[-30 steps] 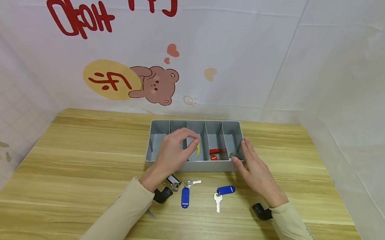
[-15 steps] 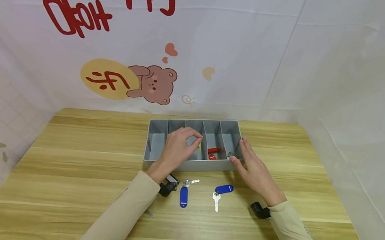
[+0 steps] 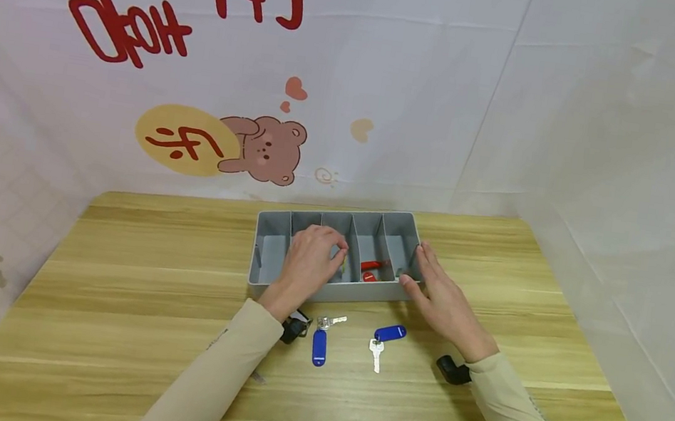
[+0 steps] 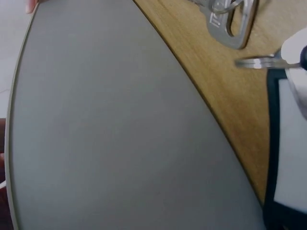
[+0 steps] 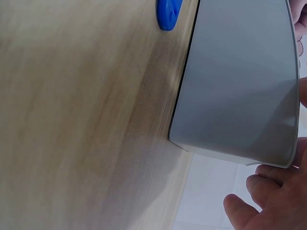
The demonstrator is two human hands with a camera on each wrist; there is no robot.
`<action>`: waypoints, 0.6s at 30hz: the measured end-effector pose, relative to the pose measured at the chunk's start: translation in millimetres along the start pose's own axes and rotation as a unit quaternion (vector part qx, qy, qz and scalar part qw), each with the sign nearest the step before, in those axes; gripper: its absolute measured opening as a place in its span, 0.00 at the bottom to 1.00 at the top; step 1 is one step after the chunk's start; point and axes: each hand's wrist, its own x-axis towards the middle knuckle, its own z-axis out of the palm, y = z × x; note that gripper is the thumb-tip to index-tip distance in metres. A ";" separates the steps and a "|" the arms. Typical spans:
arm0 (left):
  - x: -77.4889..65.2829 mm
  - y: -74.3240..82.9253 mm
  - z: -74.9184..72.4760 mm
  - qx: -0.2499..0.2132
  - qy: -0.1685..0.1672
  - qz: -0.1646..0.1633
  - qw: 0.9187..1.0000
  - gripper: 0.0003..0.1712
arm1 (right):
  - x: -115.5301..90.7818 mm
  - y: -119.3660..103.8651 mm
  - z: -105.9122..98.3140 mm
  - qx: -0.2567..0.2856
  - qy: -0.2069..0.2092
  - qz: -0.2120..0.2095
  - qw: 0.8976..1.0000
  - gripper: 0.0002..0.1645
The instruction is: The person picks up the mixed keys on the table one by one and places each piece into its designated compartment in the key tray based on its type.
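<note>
My left hand [image 3: 307, 260] hangs over the middle compartment of a grey divided box [image 3: 358, 290]. Thumb and index finger pinch a small yellow key tag [image 3: 344, 262], mostly hidden behind the fingertips. My right hand [image 3: 444, 304] lies against the box's right end, fingers straight along the outside and thumb at the front rim. A red tag [image 3: 373, 266] and a round red piece [image 3: 370, 277] sit in the compartment second from the right. In the right wrist view, fingers [image 5: 264, 187] touch the box's corner.
Before the box lie two blue key tags [image 3: 319, 348] with silver keys [image 3: 376, 354]. Close under the left wrist are a black-edged tag with a white label [image 4: 290, 143] and a key [image 4: 230, 24]. A printed white curtain [image 3: 423, 107] stands behind the table [image 3: 133, 326].
The left hand dips slightly into the middle compartment, and less of the yellow tag shows. The right hand keeps its place at the box's end. The head view shifts a little.
</note>
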 end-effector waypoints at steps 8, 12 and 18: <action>-1.0 -1.4 3.5 0.055 -0.021 -0.024 0.998 0.04 | 0.3 -3.0 1.3 0.002 -0.002 0.005 1.000 0.49; -3.6 -0.9 1.0 0.080 -0.048 -0.023 0.995 0.18 | 0.1 -3.2 1.6 0.001 -0.001 0.003 1.000 0.49; -7.6 0.1 -9.6 0.077 -0.086 -0.017 0.993 0.38 | -1.0 -2.4 0.4 -0.003 0.001 0.004 1.000 0.49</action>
